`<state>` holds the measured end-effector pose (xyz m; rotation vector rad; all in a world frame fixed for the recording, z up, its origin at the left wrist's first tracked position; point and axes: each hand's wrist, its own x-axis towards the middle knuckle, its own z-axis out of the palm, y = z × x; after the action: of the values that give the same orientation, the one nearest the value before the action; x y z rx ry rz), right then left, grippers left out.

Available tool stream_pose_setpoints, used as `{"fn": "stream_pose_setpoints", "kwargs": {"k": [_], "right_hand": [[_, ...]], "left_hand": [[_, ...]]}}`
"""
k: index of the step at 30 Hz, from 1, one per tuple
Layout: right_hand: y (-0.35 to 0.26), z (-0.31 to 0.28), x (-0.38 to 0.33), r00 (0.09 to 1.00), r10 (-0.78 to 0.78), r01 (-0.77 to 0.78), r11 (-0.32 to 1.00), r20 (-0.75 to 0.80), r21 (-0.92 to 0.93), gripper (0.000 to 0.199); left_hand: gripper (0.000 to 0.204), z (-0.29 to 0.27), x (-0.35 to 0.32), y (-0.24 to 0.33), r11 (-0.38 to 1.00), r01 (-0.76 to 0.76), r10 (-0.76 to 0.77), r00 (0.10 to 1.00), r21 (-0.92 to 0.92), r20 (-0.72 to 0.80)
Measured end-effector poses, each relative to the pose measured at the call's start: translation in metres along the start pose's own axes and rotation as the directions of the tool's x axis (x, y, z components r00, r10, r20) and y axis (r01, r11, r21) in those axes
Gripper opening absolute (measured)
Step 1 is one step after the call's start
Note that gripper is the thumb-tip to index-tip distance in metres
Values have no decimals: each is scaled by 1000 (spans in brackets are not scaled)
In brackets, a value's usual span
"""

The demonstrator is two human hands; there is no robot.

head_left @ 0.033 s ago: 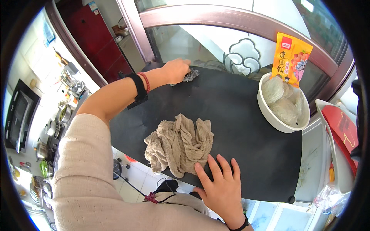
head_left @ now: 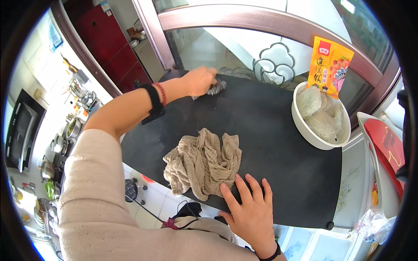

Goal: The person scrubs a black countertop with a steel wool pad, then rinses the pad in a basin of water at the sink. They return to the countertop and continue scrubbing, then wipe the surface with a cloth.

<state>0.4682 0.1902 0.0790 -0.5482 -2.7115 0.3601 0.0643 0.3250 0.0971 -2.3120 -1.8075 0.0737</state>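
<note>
My left hand (head_left: 199,81) is closed on a grey steel wool scourer (head_left: 217,87) and presses it against the black tabletop (head_left: 270,126) near its far left edge. Part of the scourer shows beside the fingers; the rest is hidden under the hand. At the table's near edge my right hand (head_left: 248,204) lies flat with fingers spread, holding nothing. Its index fingertip is right beside a crumpled beige cloth (head_left: 202,163), which rests in a heap on the near part of the tabletop.
At the right end of the table stands a white bowl (head_left: 311,135) with plastic-wrapped bundles (head_left: 321,124) and an upright orange packet (head_left: 328,65). Behind the table runs a glass panel with a metallic frame (head_left: 244,18). A white holder with a red bag (head_left: 385,148) is at right.
The left hand is slightly blurred and the scourer sits a little farther right and nearer than before. My right hand and the cloth have hardly moved.
</note>
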Motion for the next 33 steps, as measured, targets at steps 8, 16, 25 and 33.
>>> {"fn": "stream_pose_setpoints", "kwargs": {"k": [8,16,25,33], "right_hand": [[-1,-2,1,999,21,-21,1000,-36,-5,69],[6,6,-6,982,10,12,993,-189,117,72],[-41,17,16,933,55,-58,998,-357,3,76],[-99,48,90,976,18,-98,927,-219,-362,44]], "left_hand": [[32,-51,-90,70,920,-242,282,955,-309,91],[25,-89,-196,65,574,239,-444,894,-783,-53],[43,-84,-262,66,-708,-177,-402,897,-683,185],[39,-67,-271,78,-682,-360,-549,827,-636,121]]}}
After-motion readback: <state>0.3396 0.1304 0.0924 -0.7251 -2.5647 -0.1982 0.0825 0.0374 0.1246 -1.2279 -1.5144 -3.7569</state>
